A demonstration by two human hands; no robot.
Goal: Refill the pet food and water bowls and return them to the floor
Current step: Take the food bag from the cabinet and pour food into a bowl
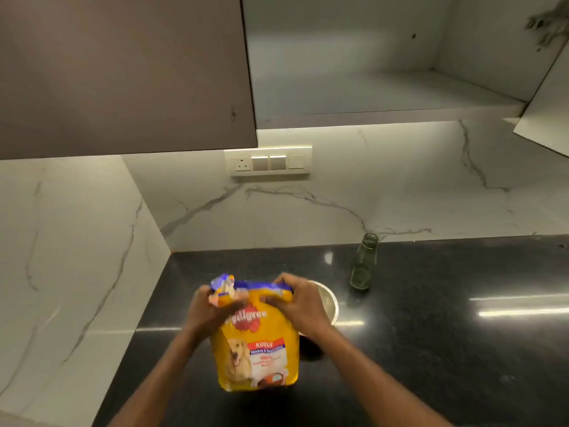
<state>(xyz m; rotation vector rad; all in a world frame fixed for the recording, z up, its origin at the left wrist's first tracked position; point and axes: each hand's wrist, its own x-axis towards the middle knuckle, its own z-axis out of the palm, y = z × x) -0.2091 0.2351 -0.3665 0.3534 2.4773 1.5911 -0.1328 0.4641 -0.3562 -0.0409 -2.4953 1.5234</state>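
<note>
A yellow bag of dog food (257,352) stands upright on the black countertop (431,349). My left hand (212,312) grips the bag's top left corner, where the blue flap is bent up. My right hand (297,303) grips the top edge on the right. Behind the bag and my right hand, a steel bowl (328,300) sits on the counter, mostly hidden. A dark bowl-like object (311,346) shows just right of the bag, under my right wrist.
An uncapped clear glass bottle (365,263) stands on the counter right of the bowl, near the marble backsplash. A socket and switch panel (268,161) is on the wall. An open upper cabinet (369,87) hangs overhead, its door (548,118) swung out at right.
</note>
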